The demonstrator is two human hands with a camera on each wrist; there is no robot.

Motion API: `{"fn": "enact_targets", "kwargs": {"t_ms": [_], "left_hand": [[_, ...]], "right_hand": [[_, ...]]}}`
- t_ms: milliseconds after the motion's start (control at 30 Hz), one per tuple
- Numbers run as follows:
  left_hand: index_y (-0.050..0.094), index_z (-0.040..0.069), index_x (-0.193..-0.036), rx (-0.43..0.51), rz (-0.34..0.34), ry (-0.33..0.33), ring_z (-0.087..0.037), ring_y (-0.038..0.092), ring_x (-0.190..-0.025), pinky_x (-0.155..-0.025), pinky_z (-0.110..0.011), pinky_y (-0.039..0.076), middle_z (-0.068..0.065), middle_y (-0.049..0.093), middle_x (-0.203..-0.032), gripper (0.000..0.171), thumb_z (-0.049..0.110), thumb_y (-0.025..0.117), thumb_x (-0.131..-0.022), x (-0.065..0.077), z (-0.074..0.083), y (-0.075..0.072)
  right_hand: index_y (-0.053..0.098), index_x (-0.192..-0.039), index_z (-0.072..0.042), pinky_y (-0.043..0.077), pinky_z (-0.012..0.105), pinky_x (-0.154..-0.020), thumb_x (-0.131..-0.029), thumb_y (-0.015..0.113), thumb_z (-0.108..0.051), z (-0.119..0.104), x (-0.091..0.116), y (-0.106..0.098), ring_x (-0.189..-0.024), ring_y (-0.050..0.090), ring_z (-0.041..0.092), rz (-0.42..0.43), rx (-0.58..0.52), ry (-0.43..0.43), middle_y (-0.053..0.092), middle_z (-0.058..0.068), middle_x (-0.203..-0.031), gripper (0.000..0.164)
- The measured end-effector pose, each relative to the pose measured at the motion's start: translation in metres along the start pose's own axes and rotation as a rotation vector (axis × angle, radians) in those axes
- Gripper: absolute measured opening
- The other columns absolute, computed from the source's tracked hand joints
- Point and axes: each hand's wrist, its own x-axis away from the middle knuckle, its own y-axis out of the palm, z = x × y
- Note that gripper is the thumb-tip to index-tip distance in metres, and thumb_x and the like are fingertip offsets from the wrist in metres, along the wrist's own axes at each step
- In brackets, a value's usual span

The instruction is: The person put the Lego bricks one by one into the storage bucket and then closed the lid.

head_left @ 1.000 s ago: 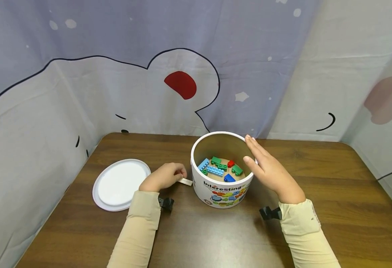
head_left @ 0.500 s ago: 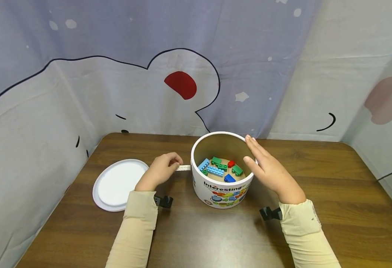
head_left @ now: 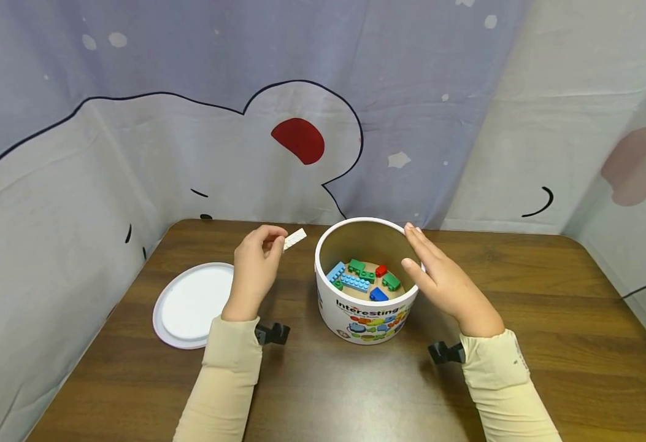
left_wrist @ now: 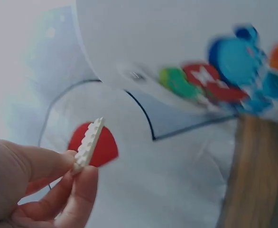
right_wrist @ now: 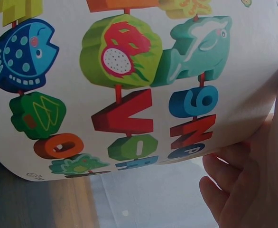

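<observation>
Left of the bucket, my left hand [head_left: 256, 267] pinches a thin cream-white building brick [head_left: 294, 239] between thumb and fingers, raised above the table. The left wrist view shows the brick [left_wrist: 89, 142] with its row of studs, its lower end between the fingertips. A round white bucket [head_left: 364, 319] with printed pictures stands upright in the middle. Inside it lie several bricks: light blue bricks [head_left: 354, 282], green bricks [head_left: 391, 282], a red brick [head_left: 381, 270] and a blue brick [head_left: 378, 294]. My right hand [head_left: 446, 282] rests against the bucket's right side, fingers extended along the rim.
A round white lid [head_left: 192, 304] lies on the wooden table [head_left: 356, 393] at the left. Behind the table hangs a printed curtain [head_left: 422, 110]. Black wrist mounts [head_left: 272, 334] stick out from both sleeves.
My left hand has lifted the cream-white brick up and away from beside the bucket, tilting its free end upward. The right hand and the bucket have stayed in place.
</observation>
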Motion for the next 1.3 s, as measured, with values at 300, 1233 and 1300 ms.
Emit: {"fn": "enact_targets", "kwargs": {"t_ms": [300, 1233, 1300], "left_hand": [[0.075, 0.001, -0.103, 0.198, 0.027, 0.087, -0.021, 0.071, -0.084, -0.076, -0.034, 0.061, -0.012, 0.073, -0.100, 0.010, 0.006, 0.069, -0.097, 0.010, 0.028, 0.007], [0.077, 0.006, -0.104, 0.172, -0.197, 0.435, -0.013, 0.064, -0.096, -0.074, -0.025, 0.055, -0.004, 0.071, -0.113, 0.018, -0.004, 0.063, -0.095, 0.022, 0.038, 0.033], [0.076, 0.006, -0.104, 0.174, -0.196, 0.440, -0.012, 0.064, -0.095, -0.074, -0.025, 0.055, -0.004, 0.071, -0.113, 0.018, -0.004, 0.064, -0.096, 0.022, 0.037, 0.031]], "right_hand": [[0.022, -0.163, -0.011, 0.023, 0.057, -0.121, -0.108, 0.046, -0.038, -0.001, -0.001, 0.000, -0.154, 0.019, 0.030, 0.010, -0.006, -0.017, 0.021, 0.010, -0.168, 0.065], [0.020, -0.163, -0.012, 0.023, 0.057, -0.121, -0.108, 0.045, -0.040, 0.001, -0.001, 0.000, -0.154, 0.018, 0.029, 0.006, -0.011, -0.011, 0.019, 0.008, -0.168, 0.066], [0.020, -0.163, -0.012, 0.023, 0.056, -0.121, -0.108, 0.045, -0.040, 0.001, -0.001, 0.000, -0.154, 0.018, 0.029, 0.006, -0.009, -0.011, 0.019, 0.007, -0.168, 0.066]]}}
